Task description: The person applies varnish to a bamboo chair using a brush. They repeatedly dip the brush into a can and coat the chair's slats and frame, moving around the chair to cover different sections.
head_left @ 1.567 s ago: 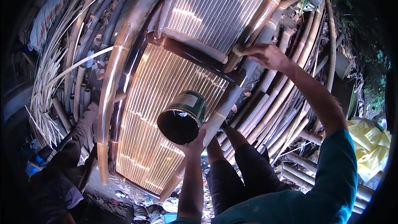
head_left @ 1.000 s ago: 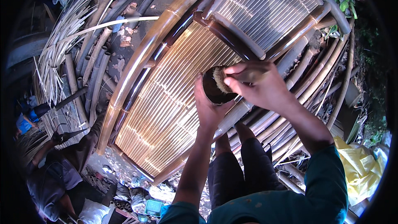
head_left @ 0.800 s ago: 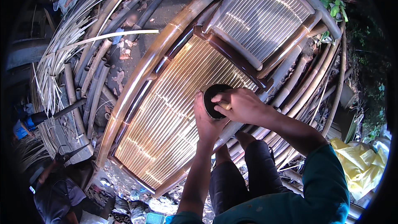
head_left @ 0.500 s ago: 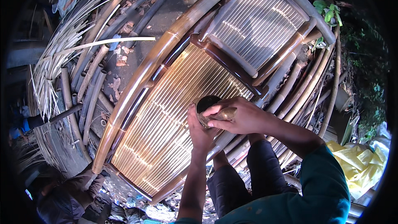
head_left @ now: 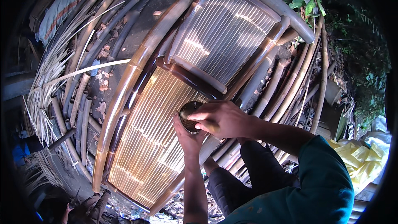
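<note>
My left hand (head_left: pixel 188 137) curls round a small round container (head_left: pixel 182 112), which looks like a cup with dark liquid inside. Over its mouth, my right hand (head_left: pixel 222 119) pinches a small yellowish-brown piece (head_left: pixel 212 128); its far end dips toward the inside, and the fingers hide whether it is a brush or a pad. Both hands hover above a long bamboo lounge chair with a slatted seat (head_left: pixel 145 137), glossy over much of its length. Beyond them rises the slatted backrest (head_left: pixel 228 29), framed by thick brown poles.
A thick curved bamboo rail (head_left: pixel 120 87) runs along the chair's left side. Cut bamboo poles (head_left: pixel 296 85) lie at the right, with split strips (head_left: pixel 47 95) heaped at the left. A yellow plastic sheet (head_left: pixel 356 157) lies at the lower right. Another person (head_left: pixel 89 209) is at the lower left.
The scene has shifted left in view as my head turned. My right hand has tilted the yellowish-brown piece down into the container, while my left hand keeps its hold.
</note>
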Tool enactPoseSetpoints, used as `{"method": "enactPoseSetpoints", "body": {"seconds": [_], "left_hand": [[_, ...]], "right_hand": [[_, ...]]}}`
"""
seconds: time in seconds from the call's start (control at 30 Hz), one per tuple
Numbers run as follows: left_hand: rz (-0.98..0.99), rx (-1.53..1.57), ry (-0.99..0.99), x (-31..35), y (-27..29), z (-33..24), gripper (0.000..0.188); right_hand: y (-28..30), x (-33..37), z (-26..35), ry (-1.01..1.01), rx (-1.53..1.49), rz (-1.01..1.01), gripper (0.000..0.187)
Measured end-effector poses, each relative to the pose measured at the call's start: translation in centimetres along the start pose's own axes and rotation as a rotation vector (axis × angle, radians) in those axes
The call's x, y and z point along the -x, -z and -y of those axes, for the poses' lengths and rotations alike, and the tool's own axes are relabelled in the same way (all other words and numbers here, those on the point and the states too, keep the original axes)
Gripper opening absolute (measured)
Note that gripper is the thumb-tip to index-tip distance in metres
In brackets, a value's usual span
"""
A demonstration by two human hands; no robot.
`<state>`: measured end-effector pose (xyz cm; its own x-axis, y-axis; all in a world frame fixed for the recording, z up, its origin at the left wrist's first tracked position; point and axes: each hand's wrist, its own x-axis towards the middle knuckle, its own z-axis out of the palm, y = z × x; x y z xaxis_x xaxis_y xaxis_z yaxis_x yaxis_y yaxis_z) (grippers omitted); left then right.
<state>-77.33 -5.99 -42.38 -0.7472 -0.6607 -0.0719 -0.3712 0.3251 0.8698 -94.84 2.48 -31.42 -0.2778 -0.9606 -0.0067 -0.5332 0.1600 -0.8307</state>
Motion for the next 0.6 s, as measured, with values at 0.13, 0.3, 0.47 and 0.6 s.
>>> {"method": "enactPoseSetpoints", "body": {"seconds": [0.13, 0.3, 0.47, 0.6], "left_hand": [[-0.183, 0.413, 0.080, -1.9, -3.4, -4.3, 0.092], [-0.303, 0.311, 0.072, -2.7, -5.8, -4.7, 0.103], [-0.383, 0.442, 0.149, -3.9, -6.5, -5.9, 0.108], [-0.412, 0.275, 0.126, -3.3, -6.5, -3.8, 0.114]], "right_hand": [[4.7, 2.1, -2.7, -0.226, -0.506, -0.141, 0.029], [11.5, 5.8, -8.4, -0.626, -0.957, -0.499, 0.029], [10.5, 6.6, -16.7, -0.542, -0.310, -0.318, 0.031], [16.0, 3.3, -20.9, -0.427, 0.185, -0.059, 0.031]]}}
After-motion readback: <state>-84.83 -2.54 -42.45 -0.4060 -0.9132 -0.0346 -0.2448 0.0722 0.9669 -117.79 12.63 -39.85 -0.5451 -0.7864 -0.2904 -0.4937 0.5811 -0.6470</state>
